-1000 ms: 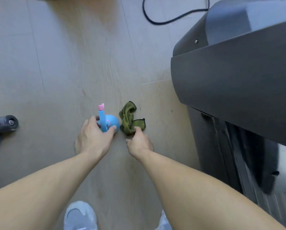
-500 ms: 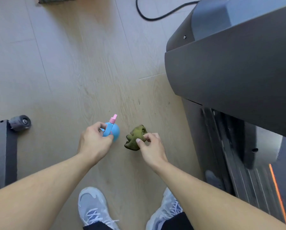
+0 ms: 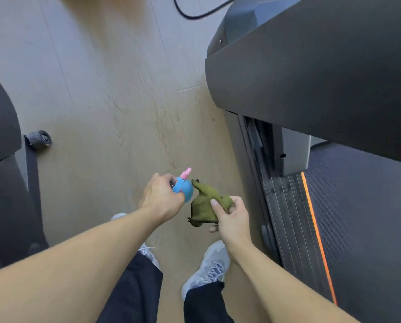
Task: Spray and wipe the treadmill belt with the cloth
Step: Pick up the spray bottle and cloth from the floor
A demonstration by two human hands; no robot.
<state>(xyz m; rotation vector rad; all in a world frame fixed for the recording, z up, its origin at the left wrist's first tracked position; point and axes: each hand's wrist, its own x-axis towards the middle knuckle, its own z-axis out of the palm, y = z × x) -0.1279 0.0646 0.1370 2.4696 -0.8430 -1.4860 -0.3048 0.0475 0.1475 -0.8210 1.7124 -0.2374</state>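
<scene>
Head view: pale wood floor (image 3: 106, 94), cable (image 3: 194, 14) at top, treadmill (image 3: 311, 73) right, its belt (image 3: 367, 217) bare. Left hand (image 3: 161, 198) grips the bottle (image 3: 186, 190); right hand (image 3: 232, 219) clutches the cloth (image 3: 205, 206) above the floor.

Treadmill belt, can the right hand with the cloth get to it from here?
Probably yes. The right hand grips the cloth beside the deck, and the belt lies open to its right; only the console overhangs farther up.

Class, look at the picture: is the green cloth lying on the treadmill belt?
No, the right hand grips the cloth above the floor, left of the belt.
</scene>
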